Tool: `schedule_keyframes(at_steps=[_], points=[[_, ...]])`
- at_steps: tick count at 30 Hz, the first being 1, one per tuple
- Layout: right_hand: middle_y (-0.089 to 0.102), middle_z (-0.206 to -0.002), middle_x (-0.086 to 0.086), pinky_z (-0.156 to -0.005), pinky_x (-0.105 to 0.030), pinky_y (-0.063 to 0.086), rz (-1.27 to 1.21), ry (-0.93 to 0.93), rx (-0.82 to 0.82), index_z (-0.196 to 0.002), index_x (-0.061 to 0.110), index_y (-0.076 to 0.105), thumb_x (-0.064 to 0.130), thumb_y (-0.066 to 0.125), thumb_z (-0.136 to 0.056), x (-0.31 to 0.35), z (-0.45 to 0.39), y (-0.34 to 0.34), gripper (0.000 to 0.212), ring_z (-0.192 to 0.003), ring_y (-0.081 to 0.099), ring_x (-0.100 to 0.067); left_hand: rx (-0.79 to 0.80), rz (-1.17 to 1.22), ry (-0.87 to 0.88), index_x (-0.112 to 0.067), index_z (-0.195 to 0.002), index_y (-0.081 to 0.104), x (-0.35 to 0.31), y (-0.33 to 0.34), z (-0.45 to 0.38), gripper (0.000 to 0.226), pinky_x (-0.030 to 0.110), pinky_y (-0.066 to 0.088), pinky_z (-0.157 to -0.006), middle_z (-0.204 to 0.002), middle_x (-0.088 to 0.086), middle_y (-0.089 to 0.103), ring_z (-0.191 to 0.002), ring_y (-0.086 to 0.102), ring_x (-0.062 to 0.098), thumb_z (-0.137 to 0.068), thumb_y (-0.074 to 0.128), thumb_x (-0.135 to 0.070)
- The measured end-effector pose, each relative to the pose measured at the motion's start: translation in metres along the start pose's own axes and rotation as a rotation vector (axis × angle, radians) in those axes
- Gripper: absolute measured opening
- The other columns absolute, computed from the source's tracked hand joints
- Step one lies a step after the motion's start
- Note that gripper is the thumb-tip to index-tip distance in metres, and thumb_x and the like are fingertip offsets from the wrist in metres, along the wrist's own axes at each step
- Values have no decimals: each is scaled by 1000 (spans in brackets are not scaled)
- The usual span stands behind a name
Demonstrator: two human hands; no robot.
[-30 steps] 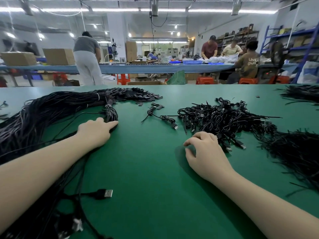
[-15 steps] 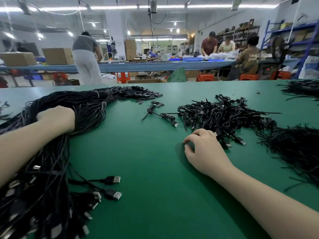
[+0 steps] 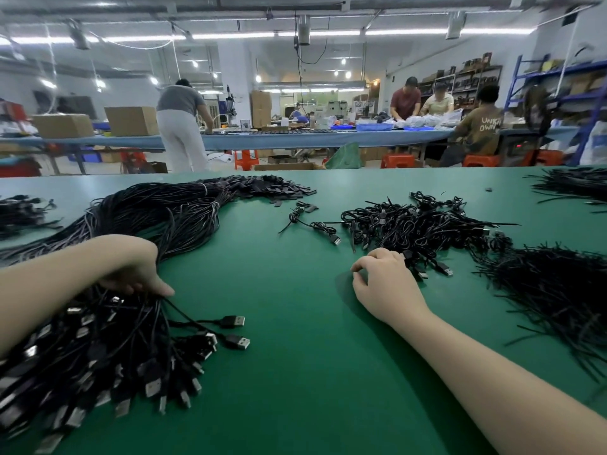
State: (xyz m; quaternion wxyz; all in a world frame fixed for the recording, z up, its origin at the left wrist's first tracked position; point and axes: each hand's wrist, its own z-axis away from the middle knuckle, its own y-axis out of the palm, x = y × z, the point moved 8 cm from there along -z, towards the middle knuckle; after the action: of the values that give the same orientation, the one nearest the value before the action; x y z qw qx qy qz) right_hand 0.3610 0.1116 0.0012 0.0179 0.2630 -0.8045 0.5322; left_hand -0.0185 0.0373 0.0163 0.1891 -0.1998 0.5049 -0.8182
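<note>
Head camera, nearest first: the green worktop [image 3: 295, 389] carries the fanned plug ends of a thick cable bundle [image 3: 108, 356] at the lower left. 2 plugs [image 3: 235, 322] lie out to the right of the rest. Just beyond them the left hand [image 3: 131, 274] grips the bundle from on top, fingers curled round the cables and thumb pointing right. Past the hand the bundle runs away in a long curve toward the far edge, tied with pale bands.

The right hand [image 3: 384, 284] rests on the worktop well apart from the left, knuckles up. Its fingers are loosely curled and hold nothing that shows. Its outer fingers touch the near edge of a pile of coiled cables [image 3: 410, 224]. 1 single coiled cable [image 3: 315, 226] lies alone between pile and bundle. A heap of thin black ties [image 3: 558, 290] spreads at the right.

Farther back, a blue worktop [image 3: 295, 139] bears cardboard boxes [image 3: 131, 121], and a person [image 3: 182, 126] stands at it.
</note>
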Motion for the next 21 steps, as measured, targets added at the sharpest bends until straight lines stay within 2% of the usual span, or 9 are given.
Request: schedule_keyframes(at_steps=[2,4,7,10,12,14,17,19,21], points=[[57,-113,-4,-88,-32,43,1,3,-2,-108,17,69,24,49,-94,1,1,-1,25,-110,43,-25,-91,-170,151,-20,-92,53,-16,2,15,40,21,46,-49,-85,-2,60,-68,58,20,-79,69,-54],[57,-112,-4,-88,-34,43,5,1,2,-108,17,69,23,49,-94,2,2,-1,25,-109,44,-26,-136,-187,364,-32,-95,56,-33,11,30,24,21,51,-70,-96,-9,57,-83,60,12,-80,69,-46],[58,-112,-5,-92,-36,41,7,2,13,-109,17,69,24,48,-94,3,3,-1,26,-108,46,-26,3,-65,557,-41,-85,66,-34,31,54,12,24,46,-91,-105,-8,60,-94,60,8,-76,64,-33],[60,-111,-4,-99,-39,37,3,3,27,-109,17,69,23,47,-95,3,5,0,27,-109,49,-25,139,27,461,-31,-87,72,-17,31,61,21,24,53,-76,-90,-7,71,-77,64,8,-71,63,-20],[61,-109,-4,-99,-39,36,-5,3,23,-108,17,69,23,47,-94,2,5,0,27,-108,51,-24,13,42,393,-25,-96,68,-17,13,55,26,24,53,-75,-93,-6,68,-81,64,9,-73,69,-13],[61,-109,-4,-99,-39,36,-13,10,19,-107,17,69,22,47,-94,2,5,-1,26,-108,50,-24,-187,-25,271,-21,-101,60,-18,-4,48,32,24,52,-73,-90,-5,64,-81,63,15,-73,76,-19],[61,-108,-5,-98,-38,38,-18,14,12,-106,17,70,22,47,-94,2,5,-1,26,-108,50,-25,-179,57,101,-8,-77,64,-16,0,43,9,22,43,-48,-58,6,58,-47,52,21,-71,71,-8],[61,-108,-4,-96,-37,39,-15,16,5,-106,17,70,22,47,-94,1,4,-1,26,-108,50,-26,-149,248,56,0,-62,63,-9,0,41,9,21,38,-42,-49,9,50,-36,43,20,-69,62,4],[61,-107,-4,-95,-37,40,-14,18,-2,-105,17,70,22,47,-94,1,3,-2,26,-107,50,-26,-139,418,35,7,-71,68,3,-5,38,12,19,38,-41,-49,10,53,-35,40,16,-75,57,8]])
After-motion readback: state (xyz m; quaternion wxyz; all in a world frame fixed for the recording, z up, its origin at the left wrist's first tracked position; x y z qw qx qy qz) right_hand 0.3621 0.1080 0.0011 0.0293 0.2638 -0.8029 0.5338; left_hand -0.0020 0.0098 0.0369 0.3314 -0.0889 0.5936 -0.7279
